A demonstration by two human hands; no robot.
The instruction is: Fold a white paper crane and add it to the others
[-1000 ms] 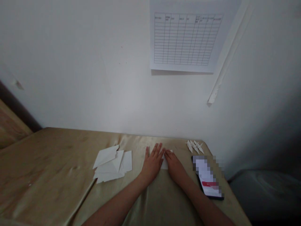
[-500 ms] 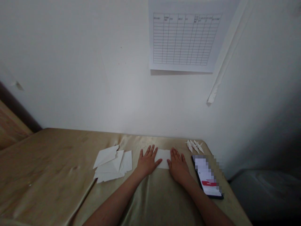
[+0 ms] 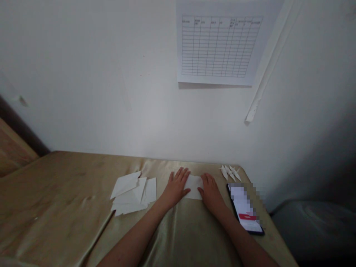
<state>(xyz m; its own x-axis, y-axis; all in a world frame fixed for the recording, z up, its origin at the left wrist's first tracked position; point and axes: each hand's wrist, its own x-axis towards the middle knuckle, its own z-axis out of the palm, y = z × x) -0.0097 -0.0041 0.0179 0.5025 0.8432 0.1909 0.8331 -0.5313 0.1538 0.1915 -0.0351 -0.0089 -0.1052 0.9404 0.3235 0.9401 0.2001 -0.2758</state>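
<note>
A small white sheet of paper (image 3: pixel 194 187) lies on the cloth-covered table between my two hands, and its top edge looks slightly wavy. Along its left edge rests my left hand (image 3: pixel 175 188), palm down, fingers stretched out and thumb apart on the paper's side. My right hand (image 3: pixel 211 191) touches the right edge, with its fingers lightly bent and the thumb apart from them. Both hands cover the paper's side edges, so how far they reach under or over it is hidden.
A loose pile of white paper pieces (image 3: pixel 133 194) lies to the left. Several folded paper cranes (image 3: pixel 230 172) stand at the back right, above a phone (image 3: pixel 244 211) with a lit screen. A wall behind carries a printed table sheet (image 3: pixel 214 48). The tabletop's right edge (image 3: pixel 278 231) slopes down.
My left hand has slid slightly up and its fingers have drawn closer together. My right hand's fingers have bent a little and turned inward. The paper's top edge has become wavier.
</note>
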